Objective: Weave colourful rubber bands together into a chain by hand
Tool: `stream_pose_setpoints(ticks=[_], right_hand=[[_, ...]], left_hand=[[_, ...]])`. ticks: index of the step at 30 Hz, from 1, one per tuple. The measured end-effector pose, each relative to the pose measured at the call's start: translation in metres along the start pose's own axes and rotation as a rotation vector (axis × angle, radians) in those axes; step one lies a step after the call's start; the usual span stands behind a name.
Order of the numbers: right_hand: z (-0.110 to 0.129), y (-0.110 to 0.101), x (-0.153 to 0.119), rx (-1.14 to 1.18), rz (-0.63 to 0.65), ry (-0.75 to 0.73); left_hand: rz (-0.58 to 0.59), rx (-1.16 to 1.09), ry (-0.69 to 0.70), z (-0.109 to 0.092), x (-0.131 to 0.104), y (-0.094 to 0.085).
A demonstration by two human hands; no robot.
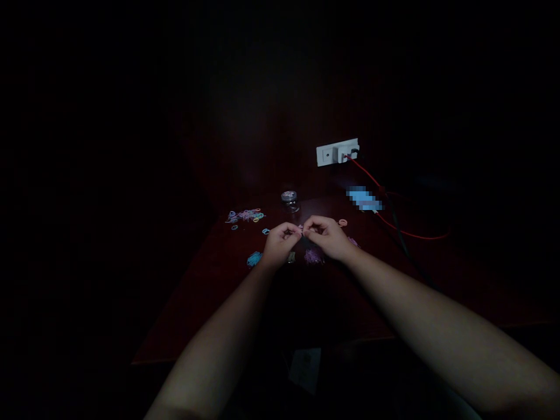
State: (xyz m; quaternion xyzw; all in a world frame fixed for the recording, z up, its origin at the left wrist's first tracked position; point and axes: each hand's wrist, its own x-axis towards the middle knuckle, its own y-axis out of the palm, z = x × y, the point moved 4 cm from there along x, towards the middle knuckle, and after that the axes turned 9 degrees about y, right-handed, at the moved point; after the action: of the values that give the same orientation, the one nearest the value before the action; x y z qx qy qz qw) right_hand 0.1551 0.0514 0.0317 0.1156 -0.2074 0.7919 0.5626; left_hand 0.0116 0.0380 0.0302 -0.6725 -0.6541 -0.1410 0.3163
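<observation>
Over the dark red table, my left hand [282, 240] and my right hand [326, 234] meet fingertip to fingertip. Both are closed in a pinch on a small pale pink hair tie [300, 228], mostly hidden by the fingers. Below the left wrist lies a pile of blue hair ties [254, 259]. A purple pile [313, 256] sits under the right hand, with a small yellowish-green group [291, 257] between. Left of the hands a loose blue hair tie [265, 231] lies near a mixed-colour heap [245, 216]. An orange-pink hair tie [343, 223] rests behind the right hand.
A small round clear container with a grey top [289, 199] stands behind the hands. A white wall socket [336, 152] holds plugs; a red cable [406, 234] runs to a blurred bright blue device [364, 199]. The table's front edge [175, 357] crosses below; the surroundings are very dark.
</observation>
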Motion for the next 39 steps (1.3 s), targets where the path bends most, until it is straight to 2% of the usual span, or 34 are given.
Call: stream_pose_setpoints(ticks=[4, 10, 16, 22, 27, 33, 39], right_hand=[[-0.002, 0.002, 0.000, 0.055, 0.021, 0.024], [-0.002, 0.007, -0.001, 0.073, 0.060, 0.085], [-0.003, 0.009, 0.000, 0.092, 0.104, 0.149], [0.006, 0.004, -0.002, 0.012, 0.013, 0.037], [0.010, 0.005, -0.005, -0.045, 0.042, 0.032], [0.008, 0.002, -0.004, -0.143, -0.010, -0.007], [0.010, 0.002, -0.005, -0.132, 0.004, -0.011]], left_hand=[[0.042, 0.140, 0.071, -0.003, 0.000, -0.002], [0.039, 0.348, 0.195, -0.005, -0.001, -0.008], [0.014, 0.323, 0.241, -0.009, -0.002, -0.008], [0.008, 0.302, 0.214, -0.010, -0.001, -0.007], [0.009, 0.312, 0.207, -0.008, -0.002, -0.008], [0.029, 0.351, 0.216, -0.009, -0.002, -0.009], [0.091, 0.417, 0.288, -0.016, -0.003, -0.005]])
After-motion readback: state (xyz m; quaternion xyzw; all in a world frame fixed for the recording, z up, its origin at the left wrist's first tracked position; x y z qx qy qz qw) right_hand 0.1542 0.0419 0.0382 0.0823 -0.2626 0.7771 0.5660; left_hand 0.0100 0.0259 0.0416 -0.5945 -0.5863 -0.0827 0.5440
